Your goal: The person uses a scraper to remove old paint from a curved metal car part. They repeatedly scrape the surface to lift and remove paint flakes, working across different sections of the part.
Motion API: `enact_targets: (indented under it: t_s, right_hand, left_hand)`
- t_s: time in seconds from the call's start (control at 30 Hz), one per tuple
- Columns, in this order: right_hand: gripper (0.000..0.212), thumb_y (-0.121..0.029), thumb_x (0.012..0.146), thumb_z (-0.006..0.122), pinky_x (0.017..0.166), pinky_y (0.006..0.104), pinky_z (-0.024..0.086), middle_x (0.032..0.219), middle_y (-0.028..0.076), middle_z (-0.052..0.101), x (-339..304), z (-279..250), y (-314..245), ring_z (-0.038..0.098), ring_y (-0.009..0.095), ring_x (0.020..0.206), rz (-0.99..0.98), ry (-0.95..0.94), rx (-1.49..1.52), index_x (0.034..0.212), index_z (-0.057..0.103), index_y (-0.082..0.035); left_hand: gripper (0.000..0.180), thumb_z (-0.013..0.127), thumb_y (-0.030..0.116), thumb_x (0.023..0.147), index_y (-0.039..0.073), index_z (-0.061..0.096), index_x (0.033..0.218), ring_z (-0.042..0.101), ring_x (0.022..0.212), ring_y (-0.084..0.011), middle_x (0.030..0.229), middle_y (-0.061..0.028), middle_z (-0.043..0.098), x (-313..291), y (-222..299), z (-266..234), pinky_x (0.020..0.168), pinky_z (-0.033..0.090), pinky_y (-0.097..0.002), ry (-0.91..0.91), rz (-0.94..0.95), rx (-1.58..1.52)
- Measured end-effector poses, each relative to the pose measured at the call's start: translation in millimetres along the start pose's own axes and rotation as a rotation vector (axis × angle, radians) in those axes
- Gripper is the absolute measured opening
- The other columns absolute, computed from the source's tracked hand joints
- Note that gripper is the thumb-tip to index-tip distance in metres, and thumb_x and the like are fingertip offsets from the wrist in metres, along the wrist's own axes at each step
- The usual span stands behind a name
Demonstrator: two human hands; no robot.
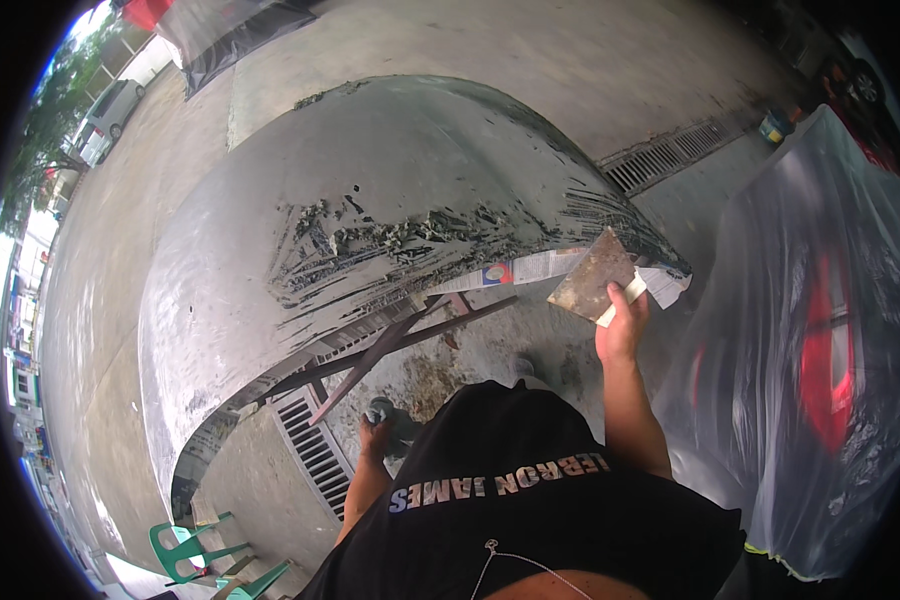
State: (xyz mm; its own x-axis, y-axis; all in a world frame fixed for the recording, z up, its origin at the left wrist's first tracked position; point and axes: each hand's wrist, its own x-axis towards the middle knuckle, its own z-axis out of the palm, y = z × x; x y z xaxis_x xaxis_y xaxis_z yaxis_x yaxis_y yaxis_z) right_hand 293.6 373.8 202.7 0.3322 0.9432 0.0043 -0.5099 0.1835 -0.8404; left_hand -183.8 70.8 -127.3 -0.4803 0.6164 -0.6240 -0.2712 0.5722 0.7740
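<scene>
Nearest the camera is the wearer's black shirt (590, 530). Beyond it, the right hand (623, 325) is closed on a stained, flat scraper plate (592, 278), thumb across its face, probably to keep it steady, with a pale strip (625, 297) beside the thumb. The left hand (372, 437) is low, near a mottled grey lump (380, 407); whether it grips this I cannot tell. Just past the plate is a car bonnet (390, 180) smeared with rough grey paste (395, 234), and a crossed stand (375, 358) beneath seems to keep it raised. Newspaper (547, 264) lines its near edge, presumably as masking. At right, clear plastic sheeting (745, 310) covers something red (826, 400), likely as protection.
</scene>
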Motion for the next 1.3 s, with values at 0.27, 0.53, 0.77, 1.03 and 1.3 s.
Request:
enact_targets:
  t_s: [0.27,0.53,0.77,1.03,1.3]
  right_hand:
    - [0.036,-0.012,0.094,0.075,0.094,0.0348,0.053,0.117,0.009,0.071,54,35,-29,0.069,0.020,0.104,0.075,-0.288,-0.315,0.126,0.064,0.003]
    - [0.042,-0.022,0.087,0.079,0.094,0.0448,0.055,0.114,0.025,0.074,221,77,-27,0.072,0.040,0.108,-0.212,-0.595,-1.255,0.119,0.069,0.003]
    - [0.046,-0.024,0.086,0.076,0.101,0.0455,0.054,0.122,0.027,0.072,228,144,10,0.070,0.042,0.115,-0.052,-0.775,-1.553,0.124,0.069,0.001]
    - [0.035,-0.018,0.088,0.076,0.091,0.0429,0.057,0.112,0.024,0.076,233,152,19,0.074,0.037,0.106,-0.033,-0.923,-1.514,0.116,0.071,0.002]
    - [0.035,-0.017,0.084,0.078,0.086,0.0441,0.055,0.101,0.023,0.076,242,139,22,0.074,0.034,0.096,-0.217,-1.065,-1.315,0.112,0.070,0.003]
  left_hand:
    - [0.056,0.085,0.019,0.076,0.002,0.063,0.125,0.072,0.093,-0.0244,0.105,-0.0144,0.074,-56,19,7,0.077,0.057,-0.0407,0.105,0.005,0.329]
    - [0.052,0.081,0.023,0.081,0.006,0.061,0.127,0.072,0.092,-0.0255,0.104,-0.0132,0.073,-97,7,10,0.076,0.058,-0.0405,0.274,-0.012,0.525]
    - [0.050,0.079,0.013,0.086,0.010,0.056,0.130,0.071,0.088,-0.0213,0.103,-0.0078,0.070,-134,-41,47,0.072,0.058,-0.0357,0.208,0.070,-0.048]
    - [0.049,0.083,0.007,0.079,0.008,0.061,0.122,0.069,0.081,-0.0195,0.097,-0.0068,0.070,-145,-139,57,0.067,0.056,-0.0341,0.354,-0.131,-0.216]
    - [0.053,0.079,0.007,0.075,0.006,0.062,0.125,0.068,0.093,-0.0227,0.107,-0.0085,0.071,-169,-83,53,0.080,0.055,-0.0372,0.365,-0.081,-0.011]
